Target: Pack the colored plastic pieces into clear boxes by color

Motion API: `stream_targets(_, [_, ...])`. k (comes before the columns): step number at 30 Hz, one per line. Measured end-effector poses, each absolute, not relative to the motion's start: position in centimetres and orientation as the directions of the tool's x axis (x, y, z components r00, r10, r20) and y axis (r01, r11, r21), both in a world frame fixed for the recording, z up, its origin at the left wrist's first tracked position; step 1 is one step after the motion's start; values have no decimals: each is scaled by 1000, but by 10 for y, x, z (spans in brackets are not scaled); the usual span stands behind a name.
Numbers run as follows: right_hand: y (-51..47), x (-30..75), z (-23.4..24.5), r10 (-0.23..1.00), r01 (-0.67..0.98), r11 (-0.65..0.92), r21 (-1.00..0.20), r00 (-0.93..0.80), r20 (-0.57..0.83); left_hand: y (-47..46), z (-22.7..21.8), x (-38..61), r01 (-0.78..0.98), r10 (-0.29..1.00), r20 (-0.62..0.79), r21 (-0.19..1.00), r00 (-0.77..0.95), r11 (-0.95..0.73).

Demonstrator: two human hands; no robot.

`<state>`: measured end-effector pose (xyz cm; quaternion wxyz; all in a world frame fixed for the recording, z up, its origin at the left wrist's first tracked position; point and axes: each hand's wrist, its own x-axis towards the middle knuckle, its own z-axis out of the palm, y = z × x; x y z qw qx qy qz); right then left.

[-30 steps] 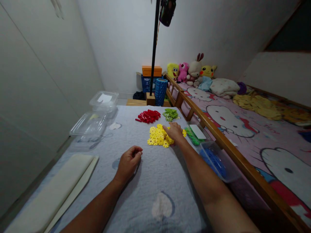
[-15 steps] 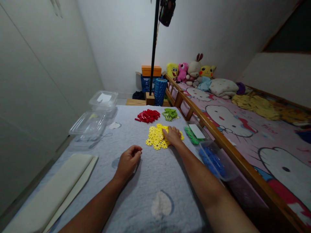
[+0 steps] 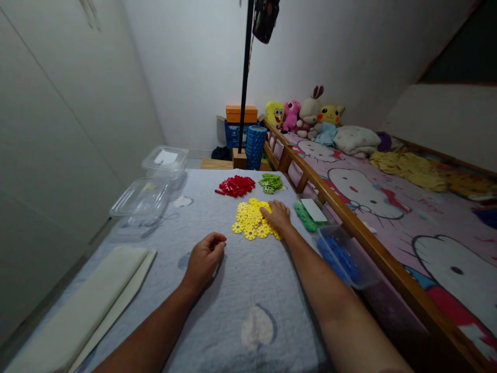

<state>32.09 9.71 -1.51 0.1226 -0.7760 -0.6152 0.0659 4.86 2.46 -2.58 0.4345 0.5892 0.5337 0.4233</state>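
The right hand [image 3: 278, 215], palm down, is spread toward eleven o'clock; the left hand [image 3: 205, 260] (loosely curled, thumb inward) sits at eight o'clock from it.

- On our counter [image 3: 248, 280], a heap of flower discs [image 3: 250, 218] lies beyond the middle, our right hand [image 3: 278, 215] at its right side.
- Behind that heap we have a stick pile [image 3: 236, 186], and right of this a smaller pile of pieces [image 3: 271, 182].
- Our left hand [image 3: 205, 260] is before the discs, to their left.
- Along our left, a near container [image 3: 142, 197] stands before a far container [image 3: 166, 157]; a folded mat [image 3: 89, 305] lies before both.
- At our right, an open tub [image 3: 365, 277] stands before a filled box [image 3: 310, 213], beside the bed rail [image 3: 330, 202].
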Motion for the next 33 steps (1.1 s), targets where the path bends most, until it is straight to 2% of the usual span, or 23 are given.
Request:
stream_targets(2, [93, 318, -14, 982, 946, -167, -279, 185, 38, 25, -27, 49, 253, 994, 33, 966, 108, -60])
stream_targets(5, [90, 323, 1, 982, 951, -181, -252, 187, 1, 26, -27, 48, 257, 992, 32, 964, 126, -63])
stream_targets(9, [102, 350, 30, 950, 961, -262, -88, 273, 155, 25, -24, 48, 253, 992, 18, 966, 125, -49])
stream_targets(12, [113, 370, 41, 927, 947, -320, -10, 315, 205, 24, -22, 49, 255, 993, 10, 966, 121, -41])
stream_targets(18, [124, 393, 39, 929, 930, -361, 73, 353, 111, 24, -20, 48, 247, 994, 28, 967, 110, -54])
stream_targets(21, [122, 399, 35, 924, 921, -382, 73, 379, 53, 24, -20, 48, 244, 995, 32, 968, 99, -55])
stream_targets(26, [114, 403, 30, 923, 919, -385, 80, 382, 56, 24, -21, 49, 244, 994, 39, 968, 104, -64])
stream_targets(30, [106, 397, 28, 921, 925, -376, 60, 365, 135, 25, -22, 48, 252, 993, 30, 966, 113, -58])
stream_targets(33, [103, 381, 26, 935, 956, -290, -46, 293, 202, 25, -24, 47, 253, 994, 28, 966, 109, -55])
